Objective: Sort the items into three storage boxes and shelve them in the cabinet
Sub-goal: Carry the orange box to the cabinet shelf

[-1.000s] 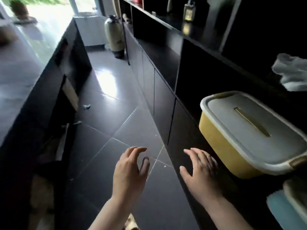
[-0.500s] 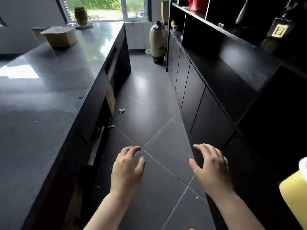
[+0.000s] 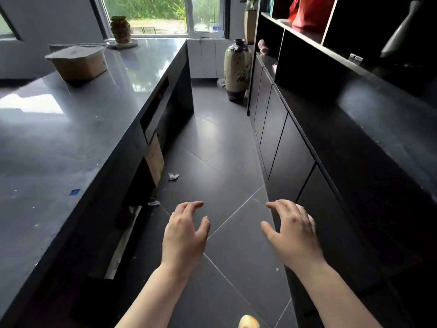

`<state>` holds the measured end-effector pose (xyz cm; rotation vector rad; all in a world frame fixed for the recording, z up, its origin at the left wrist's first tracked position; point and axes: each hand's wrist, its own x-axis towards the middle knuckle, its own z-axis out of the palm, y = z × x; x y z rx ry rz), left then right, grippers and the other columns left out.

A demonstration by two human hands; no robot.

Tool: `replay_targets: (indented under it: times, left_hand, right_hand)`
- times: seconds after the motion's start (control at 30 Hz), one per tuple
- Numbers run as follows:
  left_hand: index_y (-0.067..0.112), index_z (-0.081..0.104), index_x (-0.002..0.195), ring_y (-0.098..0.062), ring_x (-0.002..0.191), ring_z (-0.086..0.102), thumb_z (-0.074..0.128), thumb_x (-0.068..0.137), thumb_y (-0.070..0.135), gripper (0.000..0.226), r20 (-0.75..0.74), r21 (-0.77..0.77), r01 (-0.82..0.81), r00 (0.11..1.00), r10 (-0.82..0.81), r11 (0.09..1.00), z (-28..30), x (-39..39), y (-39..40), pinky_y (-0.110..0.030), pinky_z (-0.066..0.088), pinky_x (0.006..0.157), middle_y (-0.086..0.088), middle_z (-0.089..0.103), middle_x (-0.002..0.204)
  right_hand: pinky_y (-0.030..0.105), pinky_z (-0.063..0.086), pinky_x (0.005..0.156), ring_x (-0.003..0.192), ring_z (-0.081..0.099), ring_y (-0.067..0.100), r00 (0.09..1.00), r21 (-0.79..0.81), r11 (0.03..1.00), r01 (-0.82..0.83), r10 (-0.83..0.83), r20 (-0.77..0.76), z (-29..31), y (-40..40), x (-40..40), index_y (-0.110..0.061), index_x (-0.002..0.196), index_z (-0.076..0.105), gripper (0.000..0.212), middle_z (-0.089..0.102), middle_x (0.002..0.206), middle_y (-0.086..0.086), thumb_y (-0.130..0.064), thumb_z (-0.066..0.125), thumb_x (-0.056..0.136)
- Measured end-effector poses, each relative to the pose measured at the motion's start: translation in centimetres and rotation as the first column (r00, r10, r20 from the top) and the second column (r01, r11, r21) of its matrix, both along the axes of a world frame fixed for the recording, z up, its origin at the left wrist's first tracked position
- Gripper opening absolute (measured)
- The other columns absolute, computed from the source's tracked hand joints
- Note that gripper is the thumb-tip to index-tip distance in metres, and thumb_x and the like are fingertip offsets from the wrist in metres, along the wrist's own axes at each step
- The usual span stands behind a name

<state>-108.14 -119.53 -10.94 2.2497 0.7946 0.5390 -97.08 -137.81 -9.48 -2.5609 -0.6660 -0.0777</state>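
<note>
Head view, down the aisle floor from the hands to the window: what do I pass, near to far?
Left hand and right hand → crumpled scrap on the floor → tall vase → window.

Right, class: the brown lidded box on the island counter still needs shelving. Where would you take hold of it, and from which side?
Grip the brown storage box by its two short end walls just under the lid rim, one hand per end, coming from the aisle side of the counter. Its walls appear to taper downward and the lid overhangs, so the rim probably gives the fingers a ledge. Both hands are free.
</note>
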Motion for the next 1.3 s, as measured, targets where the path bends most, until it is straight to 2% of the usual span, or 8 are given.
replay_targets:
  times: [0.27, 0.43, 0.6, 0.7, 0.8, 0.97, 1.07, 1.3]
  left_hand:
    - [0.027, 0.058, 0.121, -0.013, 0.102, 0.055, 0.06, 0.088, 0.028, 0.034, 0.025, -0.015, -0.058, 0.998, 0.058, 0.998, 1.0, 12.1, 5.3, -0.035, 0.046, 0.089, 0.014, 0.053, 0.12]
    - [0.025, 0.059, 0.121, -0.02, 0.092, 0.057, 0.061, 0.088, 0.028, 0.033, -0.002, 0.027, -0.095, 0.995, 0.096, 0.995, 0.2, 18.5, 11.6, -0.036, 0.045, 0.089, 0.011, 0.055, 0.119]
    - [0.022, 0.063, 0.115, -0.019, 0.105, 0.056, 0.06, 0.086, 0.032, 0.031, -0.067, 0.136, -0.089, 0.993, 0.098, 0.987, -0.7, 26.2, 20.2, -0.036, 0.044, 0.091, 0.007, 0.059, 0.116]
    - [0.022, 0.063, 0.115, -0.018, 0.105, 0.057, 0.062, 0.085, 0.033, 0.032, -0.102, 0.18, -0.08, 0.99, 0.1, 0.98, -0.2, 30.3, 25.8, -0.035, 0.045, 0.09, 0.007, 0.059, 0.117]
    - [0.023, 0.063, 0.116, -0.017, 0.102, 0.056, 0.063, 0.085, 0.032, 0.032, -0.098, 0.226, -0.072, 0.991, 0.096, 0.972, 0.8, 34.4, 31.4, -0.034, 0.044, 0.089, 0.009, 0.059, 0.117]
    - [0.026, 0.061, 0.118, -0.015, 0.099, 0.056, 0.059, 0.087, 0.036, 0.032, -0.143, 0.19, -0.022, 0.988, 0.05, 0.982, 1.3, 42.0, 37.1, -0.031, 0.042, 0.089, 0.011, 0.056, 0.118]
    - [0.027, 0.06, 0.119, -0.013, 0.106, 0.053, 0.057, 0.088, 0.037, 0.033, -0.157, 0.175, -0.011, 0.987, 0.039, 0.984, 0.4, 47.0, 39.2, -0.029, 0.041, 0.091, 0.012, 0.055, 0.12]
    - [0.029, 0.059, 0.12, -0.011, 0.11, 0.051, 0.052, 0.09, 0.041, 0.032, -0.235, 0.177, -0.039, 0.969, 0.081, 0.983, -1.4, 59.3, 43.9, -0.026, 0.039, 0.091, 0.013, 0.056, 0.121]
  right_hand:
    - [0.032, 0.021, 0.109, 0.127, 0.041, 0.013, 0.998, -0.015, 0.998, -0.061, 0.06, -0.031, 1.7, 6.7, 12.7, -0.028, 0.125, 0.056, 0.04, 0.052, 0.13, -0.011, -0.033, 0.063, 0.086]
    - [0.035, 0.024, 0.109, 0.124, 0.044, 0.015, 0.995, -0.022, 0.995, -0.098, 0.097, -0.026, 0.9, 13.0, 19.3, -0.026, 0.122, 0.059, 0.04, 0.055, 0.127, -0.009, -0.032, 0.065, 0.084]
    - [0.033, 0.022, 0.109, 0.126, 0.043, 0.013, 0.998, -0.028, 0.997, -0.065, 0.065, -0.028, 0.1, 20.5, 27.0, -0.028, 0.124, 0.058, 0.04, 0.053, 0.129, -0.009, -0.033, 0.064, 0.084]
    - [0.033, 0.023, 0.108, 0.125, 0.044, 0.013, 0.999, -0.056, 0.998, -0.034, 0.032, -0.024, 0.7, 25.2, 31.8, -0.028, 0.124, 0.058, 0.04, 0.053, 0.129, -0.009, -0.033, 0.063, 0.085]
    - [0.038, 0.029, 0.103, 0.119, 0.05, 0.019, 0.999, 0.011, 0.999, 0.043, -0.043, 0.011, 2.0, 29.8, 36.4, -0.024, 0.117, 0.064, 0.037, 0.059, 0.123, -0.004, -0.028, 0.069, 0.082]
    - [0.038, 0.031, 0.1, 0.114, 0.052, 0.02, 0.997, 0.018, 0.997, 0.079, -0.079, 0.013, 2.3, 34.9, 42.5, -0.023, 0.11, 0.067, 0.031, 0.062, 0.116, -0.005, -0.025, 0.071, 0.08]
    - [0.037, 0.032, 0.1, 0.111, 0.054, 0.018, 0.997, 0.021, 0.997, 0.072, -0.072, 0.012, 1.5, 37.6, 47.0, -0.025, 0.107, 0.068, 0.028, 0.063, 0.113, -0.007, -0.025, 0.071, 0.079]
    - [0.029, 0.025, 0.102, 0.113, 0.051, 0.012, 0.999, -0.035, 0.999, -0.029, 0.028, -0.028, -0.1, 43.4, 60.5, -0.03, 0.108, 0.066, 0.024, 0.061, 0.113, -0.014, -0.031, 0.065, 0.084]
